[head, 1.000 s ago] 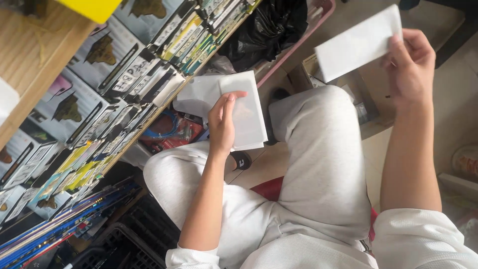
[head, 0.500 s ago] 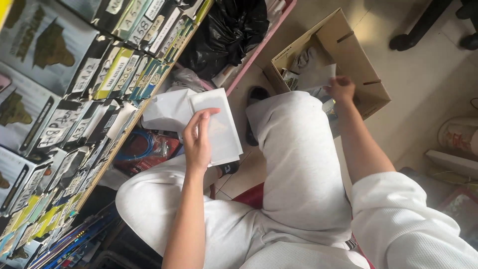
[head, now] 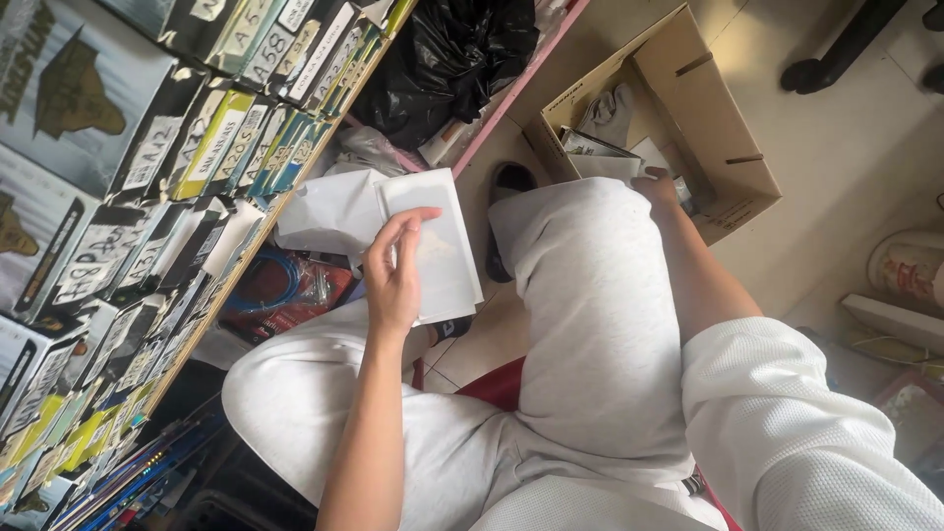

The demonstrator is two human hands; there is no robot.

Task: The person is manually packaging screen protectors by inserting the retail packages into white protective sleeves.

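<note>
The person sits with knees raised in pale grey trousers (head: 600, 324), looking down at both hands. The left hand (head: 395, 275) holds a white padded envelope (head: 438, 246) upright above the left thigh, thumb across its front and fingers curled along its near edge, so the grip is closed on the envelope; a second white sheet or bag (head: 329, 211) shows just behind it, touching its far edge. Compared with half a second ago this hand and envelope sit in much the same place, with the fingers a little more spread over the front.

The right hand (head: 657, 189) is reaching past the right knee into the open cardboard box (head: 733, 147) on the floor, where a second ago it held a white envelope up in the air. Its fingers are hidden by the knee and the box contents, so whether that grip is wide, narrow or holding something cannot be told. White envelopes and papers (head: 605, 157) lie inside the box at the hand.

Along the left, a shelf (head: 246, 246) carries rows of labelled boxes. A black plastic bag (head: 457, 54) lies at the shelf's far end, near the cardboard box
</note>
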